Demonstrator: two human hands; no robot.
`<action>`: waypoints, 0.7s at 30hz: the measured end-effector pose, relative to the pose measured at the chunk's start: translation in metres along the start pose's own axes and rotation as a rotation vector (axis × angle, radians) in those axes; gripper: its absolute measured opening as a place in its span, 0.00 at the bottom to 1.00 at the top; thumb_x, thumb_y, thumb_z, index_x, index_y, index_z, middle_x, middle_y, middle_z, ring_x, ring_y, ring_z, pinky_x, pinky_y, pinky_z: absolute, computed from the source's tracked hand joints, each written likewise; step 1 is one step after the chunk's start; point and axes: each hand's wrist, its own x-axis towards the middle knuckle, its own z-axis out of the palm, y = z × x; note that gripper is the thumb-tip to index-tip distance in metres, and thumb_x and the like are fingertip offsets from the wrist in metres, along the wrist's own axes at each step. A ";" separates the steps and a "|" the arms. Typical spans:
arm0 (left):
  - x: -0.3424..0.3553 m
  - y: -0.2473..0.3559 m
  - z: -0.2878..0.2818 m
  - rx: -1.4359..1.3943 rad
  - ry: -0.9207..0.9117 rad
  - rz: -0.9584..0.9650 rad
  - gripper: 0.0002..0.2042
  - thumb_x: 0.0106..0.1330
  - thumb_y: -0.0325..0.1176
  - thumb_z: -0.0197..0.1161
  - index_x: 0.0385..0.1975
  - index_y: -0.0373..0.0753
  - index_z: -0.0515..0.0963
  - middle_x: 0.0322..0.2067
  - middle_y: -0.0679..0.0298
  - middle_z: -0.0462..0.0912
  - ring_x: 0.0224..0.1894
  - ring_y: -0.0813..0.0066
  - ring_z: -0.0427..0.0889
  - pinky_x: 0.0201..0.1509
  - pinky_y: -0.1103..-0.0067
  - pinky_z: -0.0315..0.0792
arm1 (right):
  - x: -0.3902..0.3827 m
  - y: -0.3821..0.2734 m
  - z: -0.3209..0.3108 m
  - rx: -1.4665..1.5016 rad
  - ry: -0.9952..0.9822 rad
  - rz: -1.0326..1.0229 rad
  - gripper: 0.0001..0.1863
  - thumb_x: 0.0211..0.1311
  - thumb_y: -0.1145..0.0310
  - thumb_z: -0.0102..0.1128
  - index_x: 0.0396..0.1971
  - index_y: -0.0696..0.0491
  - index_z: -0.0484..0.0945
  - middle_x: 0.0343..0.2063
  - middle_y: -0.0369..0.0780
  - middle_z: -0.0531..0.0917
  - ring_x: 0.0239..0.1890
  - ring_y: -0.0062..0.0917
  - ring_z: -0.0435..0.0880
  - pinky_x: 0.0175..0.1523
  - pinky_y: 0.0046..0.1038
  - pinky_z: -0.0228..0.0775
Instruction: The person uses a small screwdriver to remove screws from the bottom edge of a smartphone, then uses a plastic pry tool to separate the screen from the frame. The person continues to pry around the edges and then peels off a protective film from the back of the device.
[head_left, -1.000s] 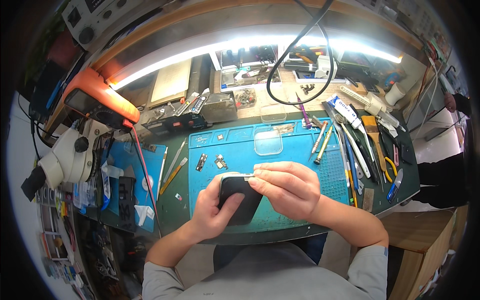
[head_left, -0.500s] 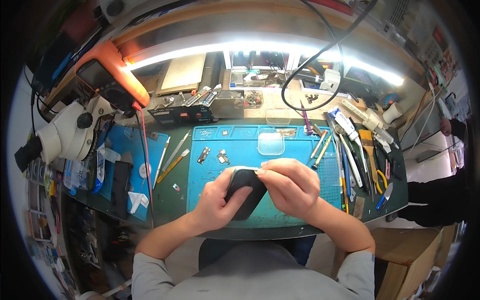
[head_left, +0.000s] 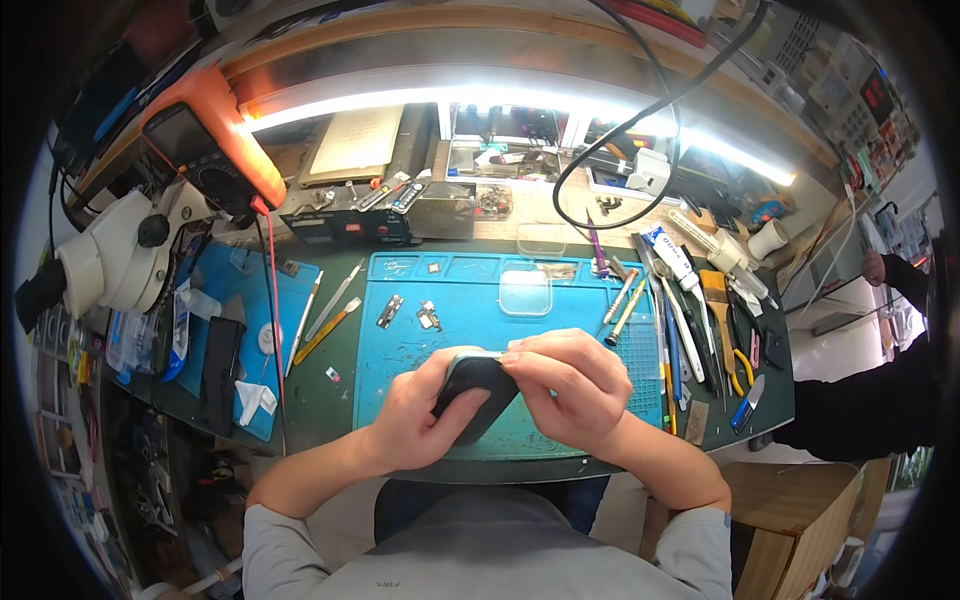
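Note:
A dark smartphone (head_left: 474, 380) is tilted over the blue work mat, its top edge pointing away from me. My left hand (head_left: 408, 415) is wrapped round its left side, the thumb lying across the dark face. At the phone's upper right corner, the fingertips of my right hand (head_left: 575, 385) are pinched together against the edge. What sits between those fingertips is too small and covered to make out. Beyond the hands, small metal phone parts (head_left: 429, 316) and a clear plastic box (head_left: 526, 293) lie on the mat (head_left: 385, 345).
On the right are tweezers, brushes, yellow-handled pliers (head_left: 741, 372) and a blue-handled knife (head_left: 747, 404). To the left stand a white microscope (head_left: 105, 260) and an orange multimeter (head_left: 215, 140). A black cable (head_left: 556, 190) loops down above the bench. Another person's dark sleeve (head_left: 850, 400) shows at far right.
The whole scene has shifted slightly left in the view. Both hands keep nearly the same hold on the phone, my right fingertips still at its upper corner.

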 end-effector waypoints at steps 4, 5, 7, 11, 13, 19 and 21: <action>-0.002 -0.001 0.001 -0.012 0.003 -0.009 0.16 0.70 0.24 0.63 0.56 0.31 0.73 0.38 0.57 0.86 0.36 0.73 0.86 0.39 0.78 0.79 | 0.000 -0.001 0.000 0.014 0.000 0.012 0.15 0.46 0.86 0.71 0.36 0.57 0.86 0.31 0.40 0.86 0.32 0.29 0.88 0.34 0.25 0.80; -0.002 -0.001 0.001 -0.008 0.006 -0.003 0.16 0.70 0.24 0.63 0.56 0.31 0.73 0.38 0.57 0.86 0.35 0.73 0.86 0.39 0.78 0.79 | 0.000 -0.002 -0.001 0.015 -0.006 0.015 0.15 0.46 0.86 0.72 0.36 0.57 0.86 0.31 0.40 0.86 0.33 0.29 0.88 0.34 0.25 0.81; -0.003 -0.002 0.001 -0.001 0.011 0.010 0.16 0.70 0.24 0.63 0.56 0.31 0.73 0.37 0.57 0.86 0.35 0.73 0.86 0.38 0.79 0.78 | -0.001 -0.002 -0.001 -0.003 -0.008 -0.013 0.15 0.46 0.86 0.71 0.36 0.57 0.86 0.32 0.40 0.86 0.34 0.30 0.89 0.36 0.25 0.82; -0.003 -0.003 0.001 -0.011 -0.002 -0.003 0.16 0.70 0.24 0.63 0.56 0.32 0.73 0.36 0.58 0.86 0.34 0.74 0.86 0.37 0.79 0.78 | -0.004 0.003 -0.001 -0.075 -0.016 -0.151 0.15 0.47 0.86 0.70 0.37 0.57 0.86 0.34 0.40 0.86 0.37 0.32 0.90 0.39 0.26 0.85; 0.000 0.000 -0.001 0.002 -0.023 0.004 0.15 0.70 0.24 0.63 0.56 0.32 0.73 0.36 0.58 0.86 0.33 0.74 0.85 0.37 0.79 0.77 | -0.004 0.005 -0.001 -0.101 -0.022 -0.199 0.15 0.47 0.86 0.70 0.38 0.57 0.86 0.35 0.40 0.86 0.37 0.32 0.90 0.40 0.27 0.85; -0.001 -0.001 -0.001 0.003 -0.004 -0.010 0.15 0.71 0.24 0.63 0.55 0.32 0.73 0.35 0.59 0.85 0.33 0.75 0.85 0.35 0.79 0.77 | 0.002 0.002 0.009 -0.065 -0.010 -0.169 0.15 0.46 0.85 0.70 0.37 0.57 0.87 0.34 0.39 0.86 0.37 0.32 0.90 0.39 0.27 0.85; -0.003 -0.002 0.000 -0.015 -0.001 -0.022 0.15 0.71 0.24 0.63 0.55 0.32 0.73 0.35 0.59 0.85 0.33 0.75 0.85 0.35 0.79 0.77 | 0.003 0.000 0.012 -0.037 -0.004 -0.123 0.15 0.46 0.86 0.71 0.36 0.57 0.87 0.33 0.39 0.85 0.37 0.32 0.90 0.39 0.27 0.85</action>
